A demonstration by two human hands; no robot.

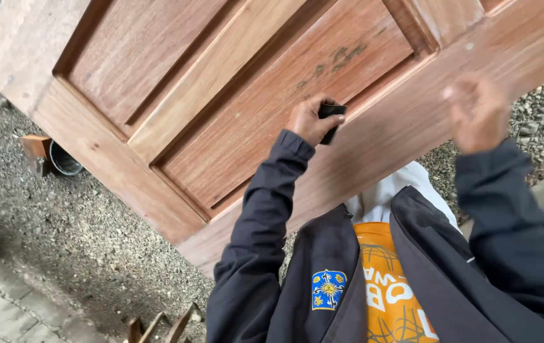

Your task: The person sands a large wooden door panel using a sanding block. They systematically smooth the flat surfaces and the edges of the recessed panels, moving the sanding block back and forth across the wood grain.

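Left hand [310, 119] pinched a small dark block [331, 121], probably a sanding pad, flat against the recessed panel of the wooden door [234, 127]. That block sat near the panel's lower-right corner, just beside the raised frame rail, and the panel's long axis ran diagonally away from it toward the upper right. Right hand [475, 111] was blurred, fingers curled loosely and holding nothing that could be made out, above the door's broad outer rail and well apart from the block. Of the two, the left was plainly nearer. Gravel ground [62, 216] lay beneath the door, and a small bucket [63, 160] stood near its far edge.
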